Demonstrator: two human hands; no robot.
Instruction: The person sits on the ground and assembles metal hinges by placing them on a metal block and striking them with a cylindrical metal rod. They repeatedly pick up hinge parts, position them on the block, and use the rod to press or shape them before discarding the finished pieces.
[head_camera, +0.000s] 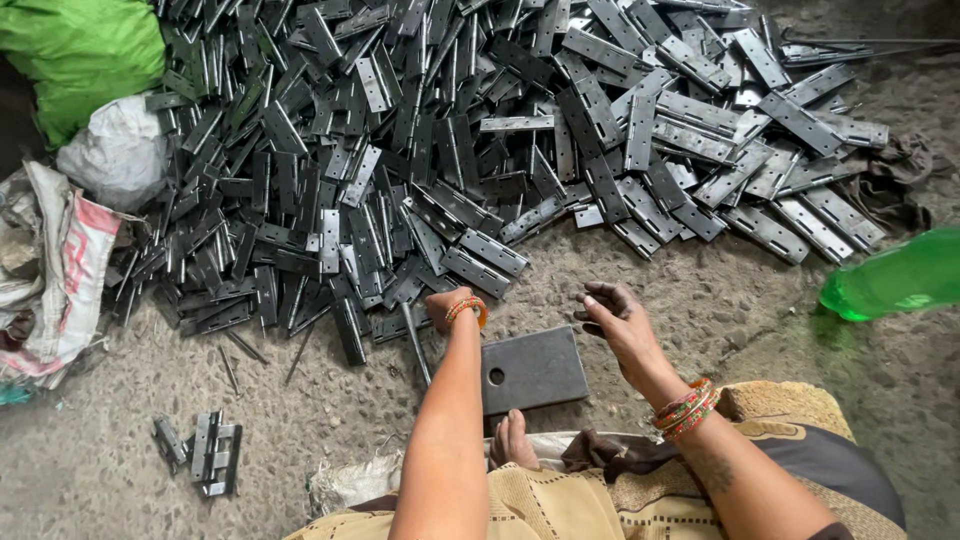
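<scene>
Nearest the camera is the person's lap, covered in tan patterned cloth (560, 505), with bare toes (512, 440) showing at the near edge of the floor. Beyond it, the largest thing is the heap of dark steel hinges (480, 150), spread across the far half of the gritty concrete floor (700, 290). A green sack (80, 45) and white bags (115, 150) sit at the far left corner; a green plastic bottle (895, 278) lies at the right edge. A dark steel block with a round hole (532, 368) rests on the floor just in front of the toes. A small stack of hinges (205, 455) lies near left. The left hand (447, 305) is curled, wrist bent away; whether it grips anything I cannot tell. The right hand (612, 312) hovers above the block, fingers loosely bent, holding nothing visible.
</scene>
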